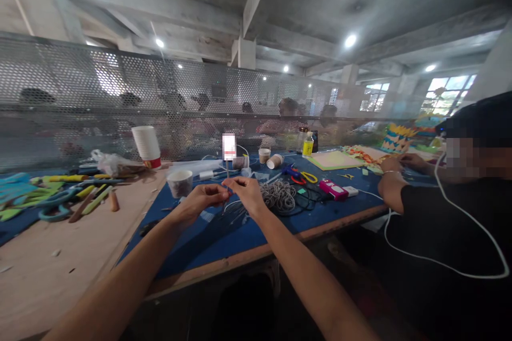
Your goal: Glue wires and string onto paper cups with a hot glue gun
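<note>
Both hands were right up in front of me, close together above the blue table covering [192, 250], fingertips nearly meeting! My left hand [206, 196] had thumb and fingers drawn in tight, pinching a thin grey strand [228, 169] low down; my right hand [245, 191] had its fingertips closed on it just above. No daylight showed in either pinch, and the strand stood nearly upright out of my fingers; where its lower end finished, I couldn't tell.

Just beyond my right hand lay a tangled bundle of grey cord [281, 195], and past that a tool with yellow handles [309, 177] and a magenta case [333, 190] with a white plug [351, 191] beside it. Over on my left-hand side, a paper cup [180, 184] stood upright near my left hand, and farther back rose a leaning stack of white paper cups [144, 143]. Blue-handled scissors [56, 212] lay out on the brown board [76, 261], well apart from my fingers. Behind the cord, one small cup [275, 161] was down on its side, with a yellow-labelled bottle [308, 146] upright farther back. And at the far right sat a co-worker in a dark shirt [452, 218], arms reaching over the table!
</note>
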{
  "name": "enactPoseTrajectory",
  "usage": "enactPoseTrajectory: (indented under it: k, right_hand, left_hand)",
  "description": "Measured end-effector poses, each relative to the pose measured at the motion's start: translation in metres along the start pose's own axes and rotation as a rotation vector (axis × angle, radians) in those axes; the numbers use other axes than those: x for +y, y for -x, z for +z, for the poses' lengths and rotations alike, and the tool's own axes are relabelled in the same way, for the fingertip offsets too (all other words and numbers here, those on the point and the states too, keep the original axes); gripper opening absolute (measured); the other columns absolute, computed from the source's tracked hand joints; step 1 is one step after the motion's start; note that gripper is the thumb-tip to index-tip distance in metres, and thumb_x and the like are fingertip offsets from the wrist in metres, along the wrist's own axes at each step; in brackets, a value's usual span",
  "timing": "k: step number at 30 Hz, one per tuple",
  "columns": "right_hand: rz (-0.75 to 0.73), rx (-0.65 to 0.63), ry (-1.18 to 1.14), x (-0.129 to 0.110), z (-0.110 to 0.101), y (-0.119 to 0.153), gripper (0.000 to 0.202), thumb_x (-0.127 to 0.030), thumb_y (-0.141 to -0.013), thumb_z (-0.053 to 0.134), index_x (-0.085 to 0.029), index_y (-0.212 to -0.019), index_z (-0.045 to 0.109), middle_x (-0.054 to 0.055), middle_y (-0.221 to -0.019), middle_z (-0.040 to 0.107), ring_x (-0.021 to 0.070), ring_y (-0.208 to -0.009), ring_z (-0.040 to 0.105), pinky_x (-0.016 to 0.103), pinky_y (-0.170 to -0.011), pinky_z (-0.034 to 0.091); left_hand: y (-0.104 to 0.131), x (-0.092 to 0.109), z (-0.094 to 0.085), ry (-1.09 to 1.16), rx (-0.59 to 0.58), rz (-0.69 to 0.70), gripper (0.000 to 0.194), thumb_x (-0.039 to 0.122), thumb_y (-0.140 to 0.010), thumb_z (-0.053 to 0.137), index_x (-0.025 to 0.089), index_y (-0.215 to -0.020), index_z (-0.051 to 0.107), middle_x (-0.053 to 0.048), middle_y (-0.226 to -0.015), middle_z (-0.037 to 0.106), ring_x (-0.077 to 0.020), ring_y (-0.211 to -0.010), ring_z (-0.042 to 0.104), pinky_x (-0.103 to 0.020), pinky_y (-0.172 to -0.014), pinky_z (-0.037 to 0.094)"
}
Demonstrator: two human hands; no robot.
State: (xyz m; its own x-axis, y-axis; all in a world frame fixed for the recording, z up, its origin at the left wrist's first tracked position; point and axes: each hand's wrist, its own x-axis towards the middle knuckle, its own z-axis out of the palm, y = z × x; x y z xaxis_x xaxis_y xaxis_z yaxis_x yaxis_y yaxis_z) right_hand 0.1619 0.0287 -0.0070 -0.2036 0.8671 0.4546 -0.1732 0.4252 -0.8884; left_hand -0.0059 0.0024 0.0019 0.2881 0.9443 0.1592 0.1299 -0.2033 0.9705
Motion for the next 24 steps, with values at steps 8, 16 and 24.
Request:
enactPoseTrajectory:
  k: [8, 16, 24]
  right_hand:
    - [-0.007, 0.011, 0.033, 0.0003, -0.0003, -0.0006, 0.027, -0.045, -0.077, 0.073, -0.018, -0.080, 0.078, 0.004, -0.075, 0.072, 0.0152, -0.068, 0.061, 0.027, -0.065, 0.048]
    - [-0.016, 0.008, 0.045, 0.0023, -0.0002, -0.0006, 0.027, -0.045, -0.077, 0.073, -0.019, -0.080, 0.079, 0.001, -0.070, 0.069, 0.0141, -0.066, 0.059, 0.025, -0.063, 0.045]
    - [-0.003, 0.012, -0.018, -0.0003, -0.0004, 0.0008, 0.028, -0.047, -0.076, 0.073, -0.019, -0.080, 0.078, 0.002, -0.069, 0.069, 0.0145, -0.065, 0.059, 0.025, -0.062, 0.046]
  left_hand:
    - [0.0011, 0.0037, 0.0036, 0.009, 0.068, -0.014, 0.027, 0.038, -0.065, 0.084, 0.016, -0.072, 0.070, -0.001, -0.067, 0.062, -0.0130, -0.064, 0.054, -0.026, -0.064, 0.042]
    - [-0.0007, -0.0001, 0.0002, 0.008, 0.080, 0.009, 0.028, 0.039, -0.064, 0.084, 0.016, -0.072, 0.071, -0.002, -0.067, 0.062, -0.0130, -0.062, 0.052, -0.027, -0.062, 0.041]
    - [0.0030, 0.0052, 0.0021, 0.039, -0.022, -0.045, 0.028, 0.041, -0.069, 0.081, 0.018, -0.082, 0.075, -0.004, -0.079, 0.069, -0.0151, -0.072, 0.058, -0.027, -0.068, 0.043]
